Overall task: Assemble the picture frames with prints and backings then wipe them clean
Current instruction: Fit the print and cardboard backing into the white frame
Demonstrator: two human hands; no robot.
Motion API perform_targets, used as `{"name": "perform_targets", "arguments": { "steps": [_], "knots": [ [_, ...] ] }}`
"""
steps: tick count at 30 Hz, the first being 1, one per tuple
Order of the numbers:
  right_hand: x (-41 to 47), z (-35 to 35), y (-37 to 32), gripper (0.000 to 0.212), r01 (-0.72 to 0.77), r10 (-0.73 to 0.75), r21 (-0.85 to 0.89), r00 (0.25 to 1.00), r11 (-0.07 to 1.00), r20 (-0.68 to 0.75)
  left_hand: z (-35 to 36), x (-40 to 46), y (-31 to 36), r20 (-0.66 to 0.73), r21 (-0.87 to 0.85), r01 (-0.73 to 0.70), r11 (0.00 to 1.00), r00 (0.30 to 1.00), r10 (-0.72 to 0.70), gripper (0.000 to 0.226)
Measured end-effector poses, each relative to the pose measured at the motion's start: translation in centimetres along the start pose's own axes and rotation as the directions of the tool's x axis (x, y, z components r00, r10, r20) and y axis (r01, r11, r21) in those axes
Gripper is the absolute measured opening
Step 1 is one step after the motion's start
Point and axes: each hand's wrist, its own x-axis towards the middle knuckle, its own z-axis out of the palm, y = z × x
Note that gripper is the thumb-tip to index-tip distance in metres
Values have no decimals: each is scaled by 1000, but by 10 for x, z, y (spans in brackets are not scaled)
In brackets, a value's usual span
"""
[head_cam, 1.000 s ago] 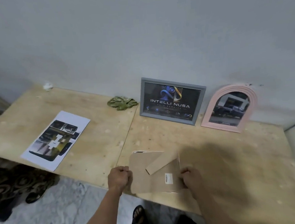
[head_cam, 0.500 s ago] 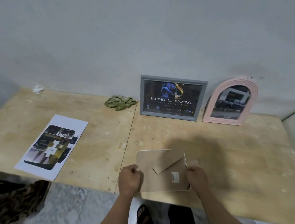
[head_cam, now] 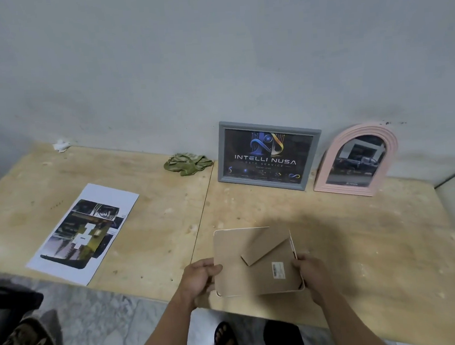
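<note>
Frame (head_cam: 256, 262), back up, at the worktop's (head_cam: 361, 230) near edge. Left hand (head_cam: 200, 279) grips its left side, right hand (head_cam: 312, 273) its right, fingers curled round the rim. The print (head_cam: 85, 232) lies well left of the frame, nearer the left hand; long axis runs away from the person.

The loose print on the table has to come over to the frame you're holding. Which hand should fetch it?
Left, probably. The print lies on the table's left side, beyond the left hand, with bare tabletop between. The right hand grips the frame at its right edge and would have to cross over it.
</note>
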Motion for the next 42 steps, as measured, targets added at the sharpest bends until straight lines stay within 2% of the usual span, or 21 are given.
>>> {"name": "perform_targets", "arguments": {
  "steps": [4, 12, 15, 19, 23, 25, 27, 30, 34, 39, 42],
  "knots": [
    [-7, -1, -21, 20, 28, -41, 108, 992, 994, 121, -7, 0, 19, -8, -77, -48, 996, 999, 48, 22],
    [-24, 0, -59, 39, 109, -134, 88, 918, 990, 372, -18, -2, 55, -111, -55, -212, 976, 973, 205, 12],
    [-29, 3, -72, 39, 183, -202, 88, 922, 979, 331, -22, -6, 66, -76, -16, -264, 964, 962, 262, 10],
    [-32, 2, -88, 40, 214, -235, 107, 932, 971, 276, -27, -15, 77, 39, 54, -231, 972, 973, 229, 28],
    [-30, 2, -100, 26, 203, -242, 163, 930, 966, 276, -28, -23, 83, 82, 59, -221, 974, 973, 216, 35],
    [-28, 3, -107, 17, 222, -266, 204, 938, 954, 221, -28, -25, 86, 141, 79, -214, 974, 969, 202, 38],
    [-23, 3, -114, 20, 240, -279, 243, 950, 940, 142, -27, -28, 90, 207, 121, -211, 970, 961, 184, 36],
    [-28, 4, -125, 18, 263, -320, 281, 930, 923, 179, -23, -29, 102, 165, 115, -262, 958, 956, 241, 19],
    [-39, 6, -135, 12, 261, -331, 272, 907, 926, 258, -21, -23, 114, 50, 14, -342, 940, 939, 341, 18],
    [-34, 3, -142, 22, 390, -417, 190, 899, 901, 135, -23, -25, 121, 126, 124, -332, 935, 940, 317, 19],
    [-34, 4, -142, 24, 424, -446, 174, 887, 889, 118, -21, -27, 128, 131, 131, -349, 928, 934, 333, 27]
  ]
}}
